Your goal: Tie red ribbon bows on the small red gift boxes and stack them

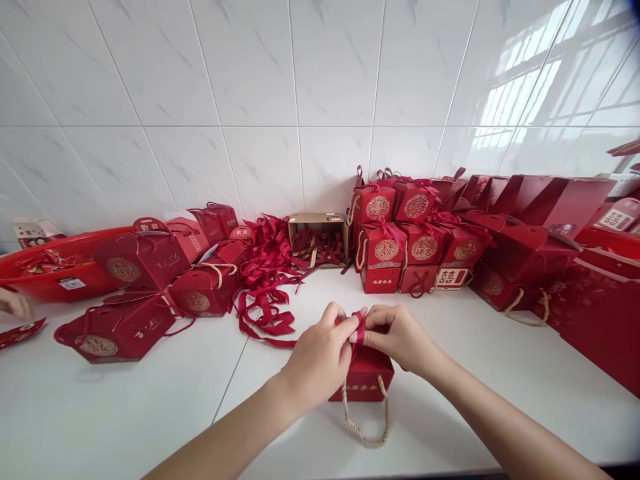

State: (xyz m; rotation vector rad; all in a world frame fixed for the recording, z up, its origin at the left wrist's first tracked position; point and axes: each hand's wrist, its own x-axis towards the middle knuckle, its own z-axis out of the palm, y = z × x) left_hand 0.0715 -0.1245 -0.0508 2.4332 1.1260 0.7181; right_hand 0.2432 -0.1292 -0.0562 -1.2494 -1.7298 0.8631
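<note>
A small red gift box (367, 373) with gold lettering stands on the white table in front of me, its twisted rope handle (367, 440) hanging down the near side. Above the box top, my left hand (320, 353) pinches a dark red ribbon (361, 328) from the left. From the right, my right hand (400, 337) grips the same ribbon between thumb and fingers. The two hands nearly touch, and they hide much of the box top.
Loose red ribbons (270, 250) lie beyond my left hand, beside an open cardboard box (319, 219) of ribbon pieces. Red boxes (383, 250) are stacked at the back right, others (145, 257) at left. Another person's hand (15, 303) shows near a red basin (90, 257).
</note>
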